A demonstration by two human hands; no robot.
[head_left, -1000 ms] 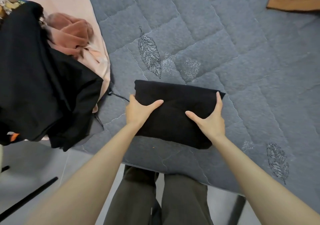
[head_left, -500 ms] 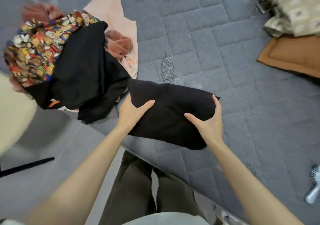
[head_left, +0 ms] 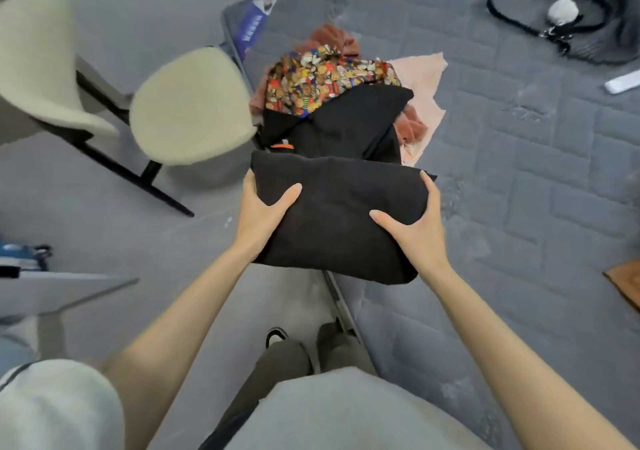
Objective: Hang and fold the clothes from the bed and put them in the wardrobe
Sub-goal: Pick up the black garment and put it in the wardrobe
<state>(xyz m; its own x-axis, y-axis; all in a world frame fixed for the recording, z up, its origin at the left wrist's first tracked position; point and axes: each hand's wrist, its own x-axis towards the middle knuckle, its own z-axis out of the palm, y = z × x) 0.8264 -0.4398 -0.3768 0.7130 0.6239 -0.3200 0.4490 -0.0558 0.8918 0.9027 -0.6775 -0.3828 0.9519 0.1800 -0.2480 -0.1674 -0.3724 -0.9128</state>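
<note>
A folded black garment (head_left: pixel 341 214), a thick, neat rectangle, is held level between my left hand (head_left: pixel 261 207) and right hand (head_left: pixel 415 228) at the near edge of the grey quilted bed (head_left: pixel 519 172). At its twelve o'clock, unfolded, lie a black top (head_left: pixel 346 127) over a cartoon-print piece (head_left: pixel 322 75), pale pink cloth (head_left: pixel 424 82) and rust fabric (head_left: pixel 412 124).

We see a light grey short-sleeved top (head_left: pixel 346 415), its left sleeve (head_left: pixel 59 404) crossed by a thin dark line. Both forearms (head_left: pixel 180 318) are bare. Lower down we make out dark olive-grey trousers (head_left: pixel 277 366) and a dark shoe (head_left: pixel 276 335) with a white patch at the toe.
</note>
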